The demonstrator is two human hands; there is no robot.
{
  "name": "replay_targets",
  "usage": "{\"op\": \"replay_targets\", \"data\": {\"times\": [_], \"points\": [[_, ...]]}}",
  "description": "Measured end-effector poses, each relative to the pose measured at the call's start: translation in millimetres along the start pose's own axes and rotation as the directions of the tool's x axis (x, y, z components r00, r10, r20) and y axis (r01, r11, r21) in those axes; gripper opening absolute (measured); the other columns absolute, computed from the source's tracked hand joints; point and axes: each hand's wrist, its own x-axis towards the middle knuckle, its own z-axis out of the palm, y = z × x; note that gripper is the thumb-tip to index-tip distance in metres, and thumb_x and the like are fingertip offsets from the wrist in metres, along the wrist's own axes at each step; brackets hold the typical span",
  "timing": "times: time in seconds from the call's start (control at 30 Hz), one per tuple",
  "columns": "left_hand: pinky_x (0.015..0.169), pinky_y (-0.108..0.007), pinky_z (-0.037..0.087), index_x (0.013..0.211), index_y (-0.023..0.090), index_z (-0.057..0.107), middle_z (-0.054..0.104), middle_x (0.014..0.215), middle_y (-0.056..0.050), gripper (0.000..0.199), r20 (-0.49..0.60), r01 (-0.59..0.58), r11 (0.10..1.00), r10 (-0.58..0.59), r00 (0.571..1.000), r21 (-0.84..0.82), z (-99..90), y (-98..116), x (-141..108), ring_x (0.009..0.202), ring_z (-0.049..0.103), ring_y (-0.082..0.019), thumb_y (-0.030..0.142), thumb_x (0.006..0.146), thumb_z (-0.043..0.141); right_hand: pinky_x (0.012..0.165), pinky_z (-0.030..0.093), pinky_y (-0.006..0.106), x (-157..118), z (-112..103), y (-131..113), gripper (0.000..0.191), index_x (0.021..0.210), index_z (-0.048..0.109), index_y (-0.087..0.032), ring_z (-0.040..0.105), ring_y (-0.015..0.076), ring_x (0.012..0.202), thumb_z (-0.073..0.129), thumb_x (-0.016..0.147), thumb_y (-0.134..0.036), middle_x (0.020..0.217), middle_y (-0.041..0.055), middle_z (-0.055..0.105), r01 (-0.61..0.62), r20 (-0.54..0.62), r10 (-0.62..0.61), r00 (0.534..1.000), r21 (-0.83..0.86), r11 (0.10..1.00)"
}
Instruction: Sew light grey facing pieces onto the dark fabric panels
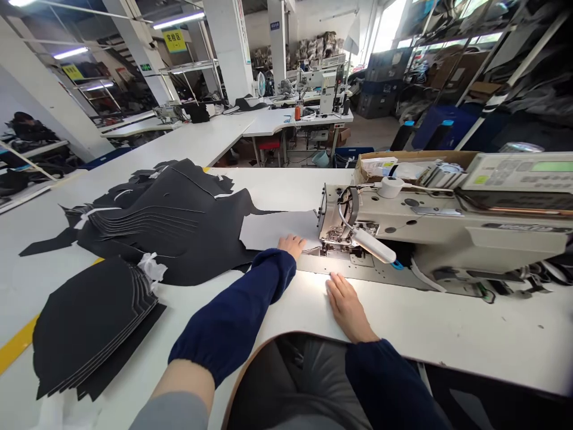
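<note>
My left hand (pixel 293 243) lies on a pale grey, flat panel (pixel 273 228), its fingers stretched out near the sewing machine's needle area. The panel's right end reaches the head of the sewing machine (pixel 398 209); whether it lies under the presser foot is too small to tell. My right hand (pixel 350 307) rests flat on the white table (pixel 447 331), fingertips at the front edge of the metal machine bed (pixel 340 267), holding nothing. Left of the panel spreads a heap of black sheet pieces (pixel 179 221), partly beneath it.
A stack of black cut pieces (pixel 89 322), with a white tie (pixel 152 269), lies at the near left. A white lamp (pixel 373 245) sticks out before the machine head. Behind the machine stands an open cardboard box (pixel 367 167). A control panel (pixel 519 170) sits at right.
</note>
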Motion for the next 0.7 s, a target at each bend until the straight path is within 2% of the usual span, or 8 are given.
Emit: {"op": "replay_targets", "data": {"times": [0.1, 0.2, 0.33, 0.4, 0.43, 0.53, 0.6, 0.7], "points": [[0.081, -0.042, 0.045, 0.128, 0.025, 0.047, 0.053, 0.118, -0.011, 0.044, 0.060, -0.014, 1.000, 0.013, 0.998, 0.009, -10.6, 0, -14, 0.107, 0.047, -0.027, 0.009, 0.087, 0.044, 0.102, 0.041, 0.050, -20, -21, -20, 0.040, 0.116, 0.061, -0.016, 0.049, 0.0274, 0.121, 0.042, 0.093, -0.044, 0.128, 0.0127, 0.054, -0.303, 0.087, 0.295, 0.952, 0.422, 0.854], [0.078, -0.040, 0.047, 0.121, 0.025, 0.053, 0.056, 0.114, -0.011, 0.042, 0.144, -0.078, 0.997, 0.075, 0.987, 0.012, -16.1, 8, -58, 0.102, 0.051, -0.026, 0.007, 0.083, 0.048, 0.094, 0.047, 0.048, -57, -48, -44, 0.052, 0.118, 0.061, -0.018, 0.055, 0.0299, 0.113, 0.048, 0.087, -0.057, 0.126, 0.0144, 0.055, -0.635, 0.445, 0.522, 0.728, 0.725, 0.267], [0.075, -0.032, 0.048, 0.129, 0.035, 0.046, 0.058, 0.111, -0.005, 0.054, 0.195, -0.432, 0.874, 0.474, 0.859, -0.223, -6.6, 21, -147, 0.094, 0.056, -0.023, 0.019, 0.079, 0.056, 0.083, 0.051, 0.048, -112, -70, -67, 0.067, 0.117, 0.062, -0.020, 0.058, 0.0338, 0.106, 0.056, 0.074, -0.071, 0.121, 0.0163, 0.058, -0.663, 0.747, 0.479, 0.461, 0.648, -0.374], [0.084, -0.031, 0.047, 0.138, 0.035, 0.036, 0.055, 0.120, -0.005, 0.061, 0.105, -0.530, 0.752, 0.609, 0.787, -0.391, 4.6, 7, -182, 0.102, 0.054, -0.023, 0.035, 0.081, 0.058, 0.084, 0.050, 0.046, -132, -73, -73, 0.062, 0.114, 0.064, -0.020, 0.059, 0.0325, 0.104, 0.065, 0.071, -0.064, 0.116, 0.0142, 0.061, -0.650, 0.770, 0.484, 0.415, 0.623, -0.435], [0.091, -0.032, 0.044, 0.140, 0.033, 0.034, 0.052, 0.125, -0.006, 0.063, 0.066, -0.490, 0.769, 0.561, 0.825, -0.410, 11.3, -7, -193, 0.108, 0.052, -0.024, 0.042, 0.082, 0.056, 0.085, 0.050, 0.044, -139, -73, -75, 0.058, 0.112, 0.065, -0.020, 0.059, 0.0314, 0.103, 0.069, 0.070, -0.059, 0.113, 0.0129, 0.063, -0.656, 0.767, 0.498, 0.404, 0.622, -0.427], [0.102, -0.044, 0.033, 0.142, 0.024, 0.034, 0.044, 0.134, -0.013, 0.063, 0.025, 0.056, 0.970, -0.052, 0.998, -0.237, 33.5, -71, -212, 0.119, 0.044, -0.031, 0.049, 0.085, 0.049, 0.083, 0.051, 0.040, -151, -75, -76, 0.053, 0.107, 0.068, -0.018, 0.060, 0.0302, 0.099, 0.076, 0.066, -0.050, 0.104, 0.0106, 0.066, -0.675, 0.725, 0.551, 0.413, 0.650, -0.349], [0.098, -0.048, 0.036, 0.143, 0.018, 0.032, 0.041, 0.134, -0.017, 0.071, 0.049, 0.437, 0.891, -0.435, 0.899, -0.121, 48.0, -109, -220, 0.119, 0.043, -0.036, 0.054, 0.084, 0.047, 0.081, 0.051, 0.040, -155, -78, -73, 0.054, 0.108, 0.068, -0.018, 0.061, 0.0299, 0.096, 0.076, 0.065, -0.050, 0.100, 0.0098, 0.067, -0.678, 0.677, 0.596, 0.432, 0.679, -0.281], [0.091, -0.041, 0.042, 0.144, 0.014, 0.028, 0.052, 0.117, -0.015, 0.078, 0.164, 0.499, 0.854, -0.477, 0.864, -0.147, 63.1, -131, -234, 0.109, 0.052, -0.032, 0.061, 0.084, 0.040, 0.081, 0.052, 0.039, -163, -88, -60, 0.055, 0.111, 0.066, -0.017, 0.061, 0.0290, 0.095, 0.072, 0.068, -0.051, 0.101, 0.0092, 0.066, -0.693, 0.586, 0.670, 0.457, 0.706, -0.145]]}}
